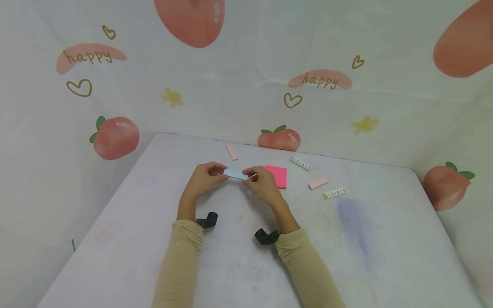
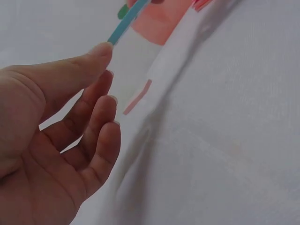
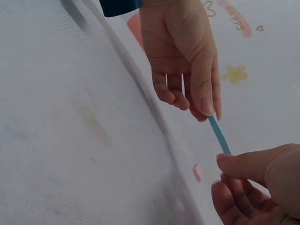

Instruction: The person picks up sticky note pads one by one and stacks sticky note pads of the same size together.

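Note:
A thin light-blue strip (image 1: 236, 174) is held up between both hands, over the far half of the table. My left hand (image 1: 206, 176) pinches its left end between thumb and fingertips; in the left wrist view the other fingers (image 2: 107, 143) curve loosely below. My right hand (image 1: 263, 185) pinches the opposite end. In the right wrist view, the strip (image 3: 219, 134) appears edge-on, stretched straight between the two thumbs. Just behind the right hand lies a bright pink square pad (image 1: 278, 176), partly hidden by that hand.
Beyond the hands lies a pale pink strip (image 1: 232, 152). Right of the pad are another pink strip (image 1: 318, 184) and two white-printed strips with dark markings, one farther back (image 1: 300, 164) and one nearer (image 1: 335, 193). A fruit-printed curtain (image 1: 231, 85) hangs behind the white-covered table (image 1: 239, 265).

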`<state>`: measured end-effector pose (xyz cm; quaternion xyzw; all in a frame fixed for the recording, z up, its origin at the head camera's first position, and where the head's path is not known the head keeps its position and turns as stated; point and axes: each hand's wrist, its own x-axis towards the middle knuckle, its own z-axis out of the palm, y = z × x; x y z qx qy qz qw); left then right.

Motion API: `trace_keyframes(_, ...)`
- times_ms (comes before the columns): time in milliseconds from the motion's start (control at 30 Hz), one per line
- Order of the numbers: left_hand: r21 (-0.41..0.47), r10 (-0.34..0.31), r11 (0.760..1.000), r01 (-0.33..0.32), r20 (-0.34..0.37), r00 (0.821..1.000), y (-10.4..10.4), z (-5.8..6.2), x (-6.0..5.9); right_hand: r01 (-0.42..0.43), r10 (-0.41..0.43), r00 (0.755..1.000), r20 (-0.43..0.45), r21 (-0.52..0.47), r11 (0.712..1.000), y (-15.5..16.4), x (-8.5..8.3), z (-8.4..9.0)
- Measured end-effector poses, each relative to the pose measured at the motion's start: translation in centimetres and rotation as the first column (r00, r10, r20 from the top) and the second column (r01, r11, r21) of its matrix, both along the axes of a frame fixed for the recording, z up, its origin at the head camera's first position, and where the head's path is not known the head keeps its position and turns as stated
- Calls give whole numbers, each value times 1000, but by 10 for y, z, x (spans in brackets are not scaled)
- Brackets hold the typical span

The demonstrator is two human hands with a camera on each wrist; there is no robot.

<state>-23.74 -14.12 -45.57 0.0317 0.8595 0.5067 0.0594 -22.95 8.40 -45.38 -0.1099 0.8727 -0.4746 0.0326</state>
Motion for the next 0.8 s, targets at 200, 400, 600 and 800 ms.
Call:
trace_keyframes(200,-50,0,999,1,25,1000,-6,-2,0,-15,13,998,57,47,999,-6,1,-5)
trace_keyframes(400,-101,-14,995,19,43,999,-8,-5,1,-31,26,999,39,110,993,-10,4,-9)
trace_keyframes(600,-127,-16,992,23,56,998,-9,-9,2,-29,22,999,49,148,989,-14,7,-10)
trace_keyframes(800,-179,-20,983,32,71,997,-9,-11,2,-26,17,998,52,172,985,-15,9,-12)
